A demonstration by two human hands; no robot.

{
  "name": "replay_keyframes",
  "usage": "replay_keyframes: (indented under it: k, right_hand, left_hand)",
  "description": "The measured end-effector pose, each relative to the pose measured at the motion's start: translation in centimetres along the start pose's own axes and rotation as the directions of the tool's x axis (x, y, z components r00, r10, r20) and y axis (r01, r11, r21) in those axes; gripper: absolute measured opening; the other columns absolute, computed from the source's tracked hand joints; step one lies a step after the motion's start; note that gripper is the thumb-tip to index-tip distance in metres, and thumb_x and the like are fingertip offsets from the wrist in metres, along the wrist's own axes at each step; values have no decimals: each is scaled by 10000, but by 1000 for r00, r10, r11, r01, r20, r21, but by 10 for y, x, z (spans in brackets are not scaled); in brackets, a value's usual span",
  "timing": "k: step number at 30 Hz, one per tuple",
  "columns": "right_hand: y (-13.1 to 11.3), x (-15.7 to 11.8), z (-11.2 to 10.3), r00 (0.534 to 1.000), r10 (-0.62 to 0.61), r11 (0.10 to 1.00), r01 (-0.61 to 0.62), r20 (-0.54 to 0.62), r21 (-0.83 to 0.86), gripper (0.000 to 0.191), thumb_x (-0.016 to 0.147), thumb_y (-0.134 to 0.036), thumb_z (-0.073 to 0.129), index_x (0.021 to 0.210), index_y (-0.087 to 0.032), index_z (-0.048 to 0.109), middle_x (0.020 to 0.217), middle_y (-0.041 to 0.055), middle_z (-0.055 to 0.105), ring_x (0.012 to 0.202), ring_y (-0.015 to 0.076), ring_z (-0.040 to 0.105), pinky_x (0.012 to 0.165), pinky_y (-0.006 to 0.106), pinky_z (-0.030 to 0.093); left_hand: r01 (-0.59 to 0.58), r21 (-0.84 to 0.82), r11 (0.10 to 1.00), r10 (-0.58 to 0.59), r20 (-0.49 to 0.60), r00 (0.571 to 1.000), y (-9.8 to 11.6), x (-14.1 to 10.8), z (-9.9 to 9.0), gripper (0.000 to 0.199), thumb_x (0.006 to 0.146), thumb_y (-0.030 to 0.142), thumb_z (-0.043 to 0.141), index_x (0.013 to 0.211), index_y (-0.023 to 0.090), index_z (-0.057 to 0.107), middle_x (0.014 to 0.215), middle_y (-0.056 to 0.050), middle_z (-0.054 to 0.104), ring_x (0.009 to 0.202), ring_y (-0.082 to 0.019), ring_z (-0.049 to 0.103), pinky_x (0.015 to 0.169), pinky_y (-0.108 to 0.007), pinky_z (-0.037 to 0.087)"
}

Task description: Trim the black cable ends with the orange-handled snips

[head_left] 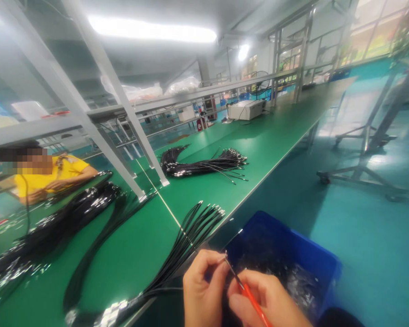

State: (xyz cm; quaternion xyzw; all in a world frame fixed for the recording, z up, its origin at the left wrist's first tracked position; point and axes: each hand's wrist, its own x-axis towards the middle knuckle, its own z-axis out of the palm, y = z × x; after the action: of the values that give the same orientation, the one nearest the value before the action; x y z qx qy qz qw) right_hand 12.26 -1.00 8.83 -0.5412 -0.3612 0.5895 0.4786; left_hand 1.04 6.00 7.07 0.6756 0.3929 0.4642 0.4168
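Beside the blue plastic bin (315, 250), left hand (204, 284): yours, thumb and forefinger pinched together on a small pale piece (226, 255); too small to tell what it is.
Right hand (264, 290): yours, fingers wrapped round a slim red-handled tool (254, 305) with a dark shaft.
Tool position: slants up-left out of your right hand, shaft end at your left fingertips, partly in front of the bin.
Near cables: bundle of thin black cables with white-silver tips (172, 263), lying along the table edge left of your left hand, tips fanned away from you; one strand runs behind that hand, its end hidden.
Bin contents: clear, crumpled-looking plastic bits (301, 286), blurred.
Bench: long green-topped table (122, 254) with a pale seam across.
Mid-bench cables: second black bundle, curved, ends splayed (201, 167), well apart from your hands.
Left pile: large shiny heap of black cables (68, 222).
Co-worker: person in a yellow top (70, 168), beyond that heap, hands close together.
Far bench: white rectangular box (247, 110).
Right side: grey metal wheeled stand (364, 159) on glossy teal floor (368, 231).
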Motion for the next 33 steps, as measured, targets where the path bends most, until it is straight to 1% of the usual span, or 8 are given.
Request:
replay_keyframes:
  k: [6,13,18,20,23,26,29,33]
  right_hand:
    - [0,3,-2,998,57,998,-57,-5,-31,207,710,-366,595,652,-190,503,474,-68,477,405,61,388,381,181,248]
    - [-2,4,-5,995,97,995,-96,23,-23,303,713,-452,630,649,-191,492,463,-72,475,374,44,343,372,166,230]
    - [0,3,-8,998,63,994,-64,-13,-90,252,701,-369,634,603,-197,478,457,-81,440,398,63,393,396,178,266]
    - [5,2,-9,996,14,991,-26,-86,-134,203,657,-296,659,585,-193,499,478,-79,443,432,75,411,434,194,305]
    - [10,0,-10,941,-99,988,53,-323,-148,147,614,-273,688,653,-203,564,522,-68,500,489,113,465,485,222,373]
    - [9,3,-8,821,-233,972,214,-521,-98,235,641,-322,691,827,-231,582,669,-25,632,600,171,589,596,258,473]
    - [4,12,-6,743,-375,921,369,-554,-129,278,665,-286,704,900,-244,563,851,26,688,704,191,635,675,283,507]
    - [2,23,-1,749,-428,883,466,-506,-56,223,708,-335,714,832,-239,556,717,-6,652,660,176,641,622,260,528]
  left_hand:
    - [-41,44,998,40,15,999,0,0,1,83,745,174,639,670,186,674,647,-8,665,603,-160,616,577,-221,501]
    - [-67,67,996,66,10,998,0,0,4,96,746,181,636,659,190,676,635,-4,662,587,-160,608,564,-222,495]
    - [-52,64,997,52,10,999,-3,2,7,93,748,185,638,670,194,689,636,-8,661,588,-166,609,563,-226,494]
    - [-52,67,996,52,12,999,-5,3,7,86,753,191,637,689,197,694,649,-8,664,602,-166,614,572,-225,494]
    - [-61,74,995,60,14,998,-6,2,7,79,754,199,642,692,197,692,643,-4,657,596,-162,609,565,-219,487]
    - [-48,63,997,47,29,999,-5,1,7,68,743,207,654,687,192,689,628,-5,653,576,-164,600,547,-221,479]
    - [-12,49,999,8,80,997,-3,0,7,100,762,226,635,683,187,681,629,-10,652,575,-166,591,544,-224,470]
    - [45,5,999,-45,129,991,0,-1,3,131,757,254,645,651,179,664,611,-9,633,577,-163,568,557,-228,454]
